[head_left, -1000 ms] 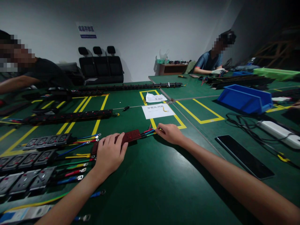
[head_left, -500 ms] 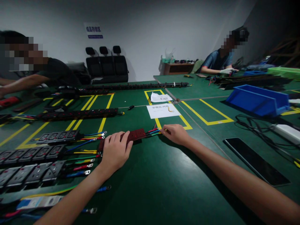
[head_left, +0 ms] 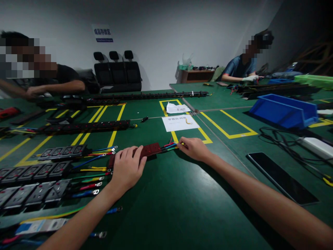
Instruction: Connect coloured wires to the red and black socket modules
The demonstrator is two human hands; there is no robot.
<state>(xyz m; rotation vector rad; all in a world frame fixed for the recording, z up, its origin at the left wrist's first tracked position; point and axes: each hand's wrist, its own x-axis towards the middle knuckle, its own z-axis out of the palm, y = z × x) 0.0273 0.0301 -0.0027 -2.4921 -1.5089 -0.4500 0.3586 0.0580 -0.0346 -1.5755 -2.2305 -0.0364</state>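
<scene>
My left hand (head_left: 128, 167) is wrapped over a dark red socket strip (head_left: 151, 149) lying on the green table, thumb on the near side and fingers across the top. Coloured wires (head_left: 168, 147), red, blue and green, come out of the strip's right end. At their far ends my right hand (head_left: 191, 147) is closed in a pinch on the wires; its fingertips hide the tips. Left of my left hand lie black socket strips (head_left: 62, 151) in rows, their wires ending in ring terminals (head_left: 98, 184).
Two white paper sheets (head_left: 179, 123) lie beyond my hands. To the right are a phone (head_left: 282, 177), black cables (head_left: 281, 140), a white power strip (head_left: 313, 149) and a blue bin (head_left: 284, 111). Long black strips (head_left: 85, 127) lie farther back. Two people work across the table.
My hands keep almost the same hold on the strip and the wires. At the left, the other person's arm has shifted and a hand now shows nearer their chest.
</scene>
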